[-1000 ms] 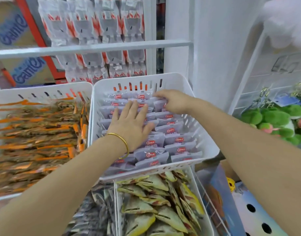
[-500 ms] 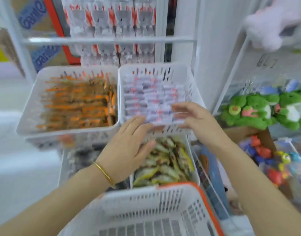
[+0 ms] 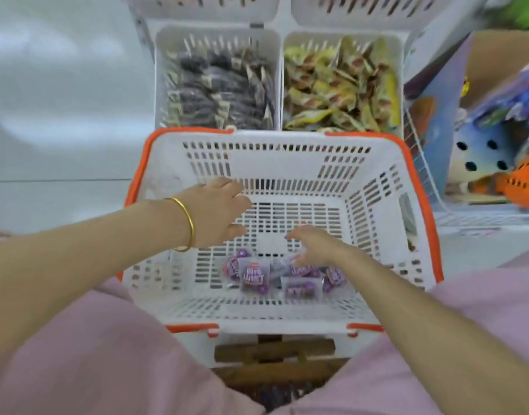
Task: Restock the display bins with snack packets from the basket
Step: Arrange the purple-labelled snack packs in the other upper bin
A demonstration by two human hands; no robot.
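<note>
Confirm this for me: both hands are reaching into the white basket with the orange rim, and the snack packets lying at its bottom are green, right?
Not quite: the packets are purple, not green. The head view shows them lying at the bottom of the white basket with the orange rim, with the left hand and right hand both reaching in.

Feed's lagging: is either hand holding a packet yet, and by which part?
Nothing is held. The left hand hangs open inside the basket; the right hand, fingers spread, reaches just over the purple packets without gripping one.
</note>
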